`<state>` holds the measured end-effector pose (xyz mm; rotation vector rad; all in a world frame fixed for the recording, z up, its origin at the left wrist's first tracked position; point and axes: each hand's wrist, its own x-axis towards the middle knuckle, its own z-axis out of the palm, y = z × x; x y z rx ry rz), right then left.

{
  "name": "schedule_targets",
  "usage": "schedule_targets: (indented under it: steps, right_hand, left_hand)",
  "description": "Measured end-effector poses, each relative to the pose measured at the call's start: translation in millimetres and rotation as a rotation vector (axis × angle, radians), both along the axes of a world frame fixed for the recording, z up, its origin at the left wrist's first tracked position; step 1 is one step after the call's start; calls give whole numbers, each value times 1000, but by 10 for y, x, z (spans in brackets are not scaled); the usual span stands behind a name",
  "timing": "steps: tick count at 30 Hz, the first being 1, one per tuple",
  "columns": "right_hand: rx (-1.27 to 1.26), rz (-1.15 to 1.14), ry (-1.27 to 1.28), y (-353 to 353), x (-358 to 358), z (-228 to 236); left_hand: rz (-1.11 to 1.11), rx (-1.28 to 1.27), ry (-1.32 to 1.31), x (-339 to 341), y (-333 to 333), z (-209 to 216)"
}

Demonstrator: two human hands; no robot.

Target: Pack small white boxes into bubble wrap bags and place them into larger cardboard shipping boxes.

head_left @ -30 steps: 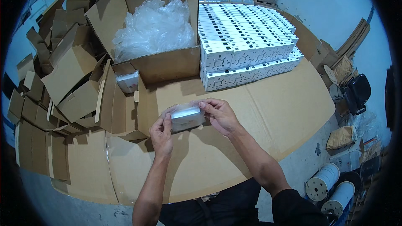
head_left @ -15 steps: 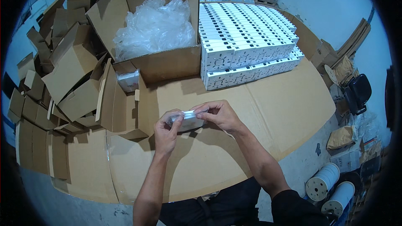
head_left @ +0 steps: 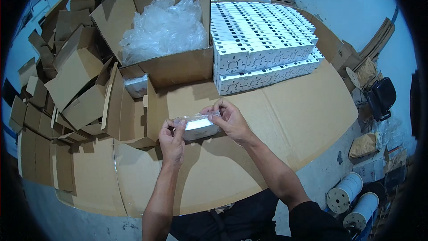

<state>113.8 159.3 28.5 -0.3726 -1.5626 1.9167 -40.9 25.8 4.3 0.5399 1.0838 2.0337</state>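
Note:
In front of me is a white, box-shaped piece (head_left: 199, 131) in a clear plastic bag (head_left: 194, 117), just above or on the cardboard-covered table. My left hand (head_left: 172, 140) is closed on the bag at the piece's left end, thumb on top. At the right end my right hand (head_left: 228, 122) pinches the bag's plastic between thumb and fingers. The bag's upper edge stretches loosely between both hands. To the left stands an open narrow cardboard box (head_left: 152, 111) with a similar bagged white piece (head_left: 136, 85) in it.
Behind my hands, a large open carton (head_left: 178, 68) holds crumpled clear plastic bags (head_left: 165, 29). Neatly stacked white units (head_left: 263, 53) fill the back right of the table (head_left: 285, 120). Empty cardboard boxes (head_left: 76, 71) pile up at the left. Cable spools (head_left: 344, 192) lie on the floor at right.
My hands have moved apart, and the bag's plastic is spread wider. More of the white piece's top now shows between them.

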Motion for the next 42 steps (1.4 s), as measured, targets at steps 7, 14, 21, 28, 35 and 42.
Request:
schedule_targets:
  steps: [7,14,21,28,35,42]
  right_hand:
    - [95,194,161,233,233,160]
    - [212,70,-237,108,240,217]
    - [123,53,-260,89,227,224]
    - [183,54,-287,116,228,209]
    - [235,17,-298,97,215,206]
    - [513,-96,-224,11,209,361]
  left_hand:
    - [13,8,6,-6,2,4]
    - [26,-31,48,15,-6,45]
    - [438,62,471,121,-33,265]
    - [302,47,1599,205,-88,364]
    - [265,-14,1353,99,-97,335]
    - [79,-83,773,74,-67,186]
